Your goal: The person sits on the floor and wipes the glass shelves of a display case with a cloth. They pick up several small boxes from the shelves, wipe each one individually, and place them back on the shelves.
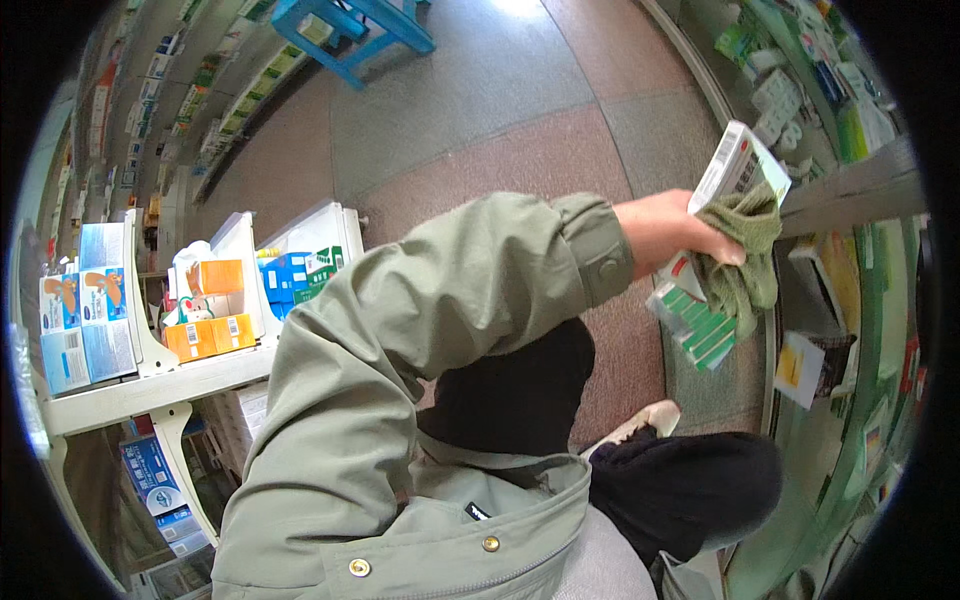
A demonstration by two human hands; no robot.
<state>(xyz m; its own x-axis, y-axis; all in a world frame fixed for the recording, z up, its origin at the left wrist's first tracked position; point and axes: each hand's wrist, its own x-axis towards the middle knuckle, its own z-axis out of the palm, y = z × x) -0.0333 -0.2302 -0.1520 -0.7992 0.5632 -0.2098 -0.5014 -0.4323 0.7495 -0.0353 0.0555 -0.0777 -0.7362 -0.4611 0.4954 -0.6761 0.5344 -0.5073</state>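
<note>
My left hand (675, 229) reaches across to the right in a grey-green jacket sleeve, closed on a bunched green knitted cloth (739, 240). A white carton (731, 169) with a red mark and dark print juts up behind the fingers, seemingly in the same grasp. Just below the hand, a bundle of green-and-white small boxes (697, 326) hangs tilted beside the cloth; what supports it is hidden. My right hand is out of view.
White shelving (157, 390) at left carries blue, orange and green cartons. A blue plastic stool (360, 37) stands on the tiled floor. At right, a glass-fronted cabinet (817, 480) holds packages, with a grey rail (847, 184) across it. My black-clad knees are below.
</note>
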